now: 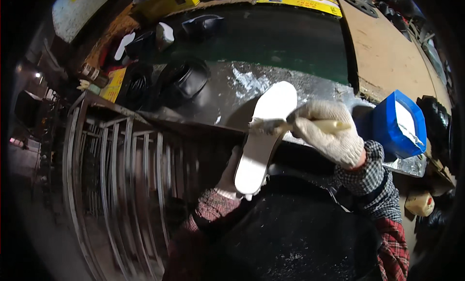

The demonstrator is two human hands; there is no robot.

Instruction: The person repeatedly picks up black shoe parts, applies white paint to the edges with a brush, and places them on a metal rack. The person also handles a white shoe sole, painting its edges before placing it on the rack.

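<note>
My left hand (229,177), in a pale glove, grips a long white shoe sole (255,160) from beneath and along its heel end. Most of those fingers are hidden under the sole. The sole's broad toe end points up and away, over the front edge of the bench. In my right hand (332,135), gloved in cream knit, is a brush with a pale handle (334,126). Its bristles (265,126) lie across the middle of the sole's white face. A blue container (391,126) with white contents stands just right of my right hand.
Black boot-like pieces (186,80) sit on the metal bench (220,94), which has white smears. Farther back are white-soled pieces (164,35). A metal rack (118,184) stands at the left below the bench. Cardboard (387,48) lies at the right, with a pale jug (419,203) lower down.
</note>
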